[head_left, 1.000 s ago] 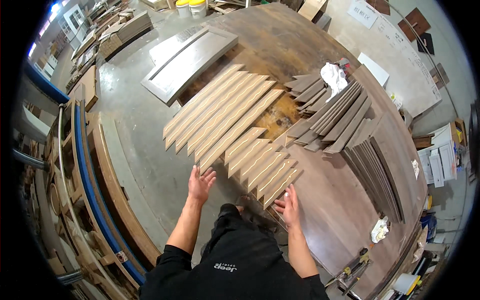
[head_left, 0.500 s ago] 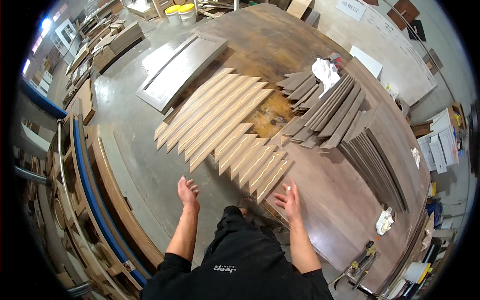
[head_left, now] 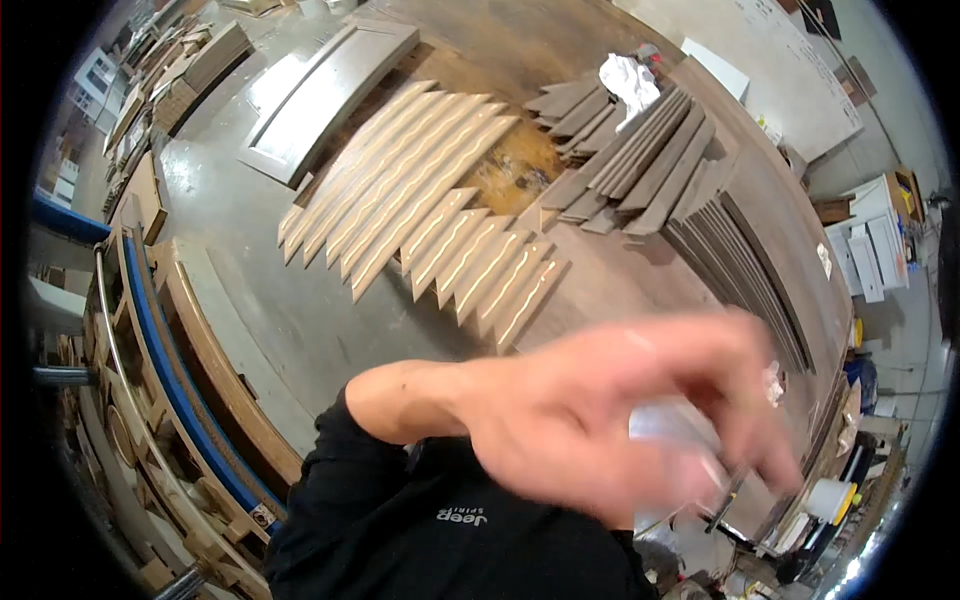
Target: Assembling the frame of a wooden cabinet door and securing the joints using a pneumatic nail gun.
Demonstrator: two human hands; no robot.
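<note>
The blurred left hand (head_left: 570,410) is hovering, its grasp impossible to tell, while the bead-lined wooden strips (head_left: 400,185) are lying ahead-left, long axes slanting away rightward.

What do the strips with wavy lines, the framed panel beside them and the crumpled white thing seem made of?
Strips: probably wood, matte light brown, with pointed ends; the wavy lines may be glue.
Framed panel: possibly painted wood, though metal isn't ruled out; grey with bright sheen.
Crumpled white thing: cloth or paper, matte, softly creased.
</note>
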